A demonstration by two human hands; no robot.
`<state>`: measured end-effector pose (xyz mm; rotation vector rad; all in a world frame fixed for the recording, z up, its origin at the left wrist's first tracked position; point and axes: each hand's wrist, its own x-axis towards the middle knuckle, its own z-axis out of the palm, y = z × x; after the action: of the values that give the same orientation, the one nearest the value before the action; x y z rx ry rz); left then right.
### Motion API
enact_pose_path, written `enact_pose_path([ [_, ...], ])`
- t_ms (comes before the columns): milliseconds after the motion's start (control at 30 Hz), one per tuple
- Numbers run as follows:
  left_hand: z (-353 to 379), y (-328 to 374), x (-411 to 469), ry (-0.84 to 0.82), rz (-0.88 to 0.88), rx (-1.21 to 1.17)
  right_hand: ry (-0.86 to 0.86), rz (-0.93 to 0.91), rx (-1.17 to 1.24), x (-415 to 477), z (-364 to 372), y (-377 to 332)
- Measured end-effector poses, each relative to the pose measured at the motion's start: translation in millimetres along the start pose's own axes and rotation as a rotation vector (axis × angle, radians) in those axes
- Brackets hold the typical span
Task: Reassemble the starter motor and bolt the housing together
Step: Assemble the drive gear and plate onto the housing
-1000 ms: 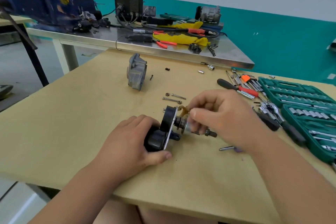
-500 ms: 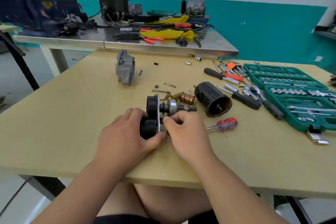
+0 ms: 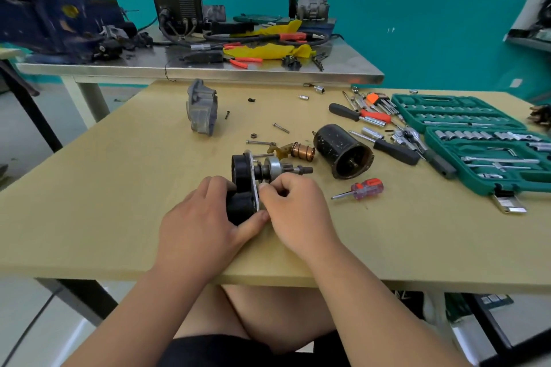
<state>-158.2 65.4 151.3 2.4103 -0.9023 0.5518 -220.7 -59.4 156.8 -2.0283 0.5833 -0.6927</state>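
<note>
The left hand (image 3: 205, 217) is wrapped around the black end of the motor part (image 3: 247, 185), holding it on the wooden table (image 3: 119, 202); the right hand (image 3: 298, 211) is curled with its fingertips (image 3: 265, 188) pinched against the part's metal plate, just beside the left thumb; beyond the right hand lie a black can-shaped housing (image 3: 343, 155), a copper coil piece (image 3: 302, 151) and a small screwdriver (image 3: 362, 188); a grey cover (image 3: 202, 112) stands well beyond the left hand.

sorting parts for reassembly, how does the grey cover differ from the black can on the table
The grey cover is pale cast metal, flattish and irregular, standing on edge at the far left. The black can is a dark, scuffed cylinder lying on its side at the right, open mouth toward the camera. Both rest loose on the wooden table, touched by no hand.
</note>
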Motion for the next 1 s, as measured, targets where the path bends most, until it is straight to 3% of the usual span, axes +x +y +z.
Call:
enact_pose_path([
  [233, 0.1, -2.0, -1.0, 0.002, 0.008, -0.010, -0.096, -0.018, 0.024, 1.1, -7.3, 0.7],
  [467, -4.2, -8.0, -2.6, -0.057, 0.014, -0.044, -0.235, -0.110, -0.120, 1.0, -16.7, -1.9],
  [600, -5.9, -9.0, -4.0, -0.065, 0.018, -0.076, -0.229, -0.202, -0.244, -4.0, -20.6, -11.0],
  [867, -4.0, -7.9, -4.7, -0.067, 0.031, -0.062, -0.170, -0.214, -0.358, -10.1, -19.6, -24.0],
  [933, -3.7, -7.4, -5.5, -0.058, 0.028, -0.055, -0.154, -0.193, -0.288, -12.1, -16.9, -20.4],
  [1000, -2.9, -7.1, -5.5, -0.045, 0.019, -0.047, -0.130, -0.062, -0.041, -15.3, -11.7, -13.6],
])
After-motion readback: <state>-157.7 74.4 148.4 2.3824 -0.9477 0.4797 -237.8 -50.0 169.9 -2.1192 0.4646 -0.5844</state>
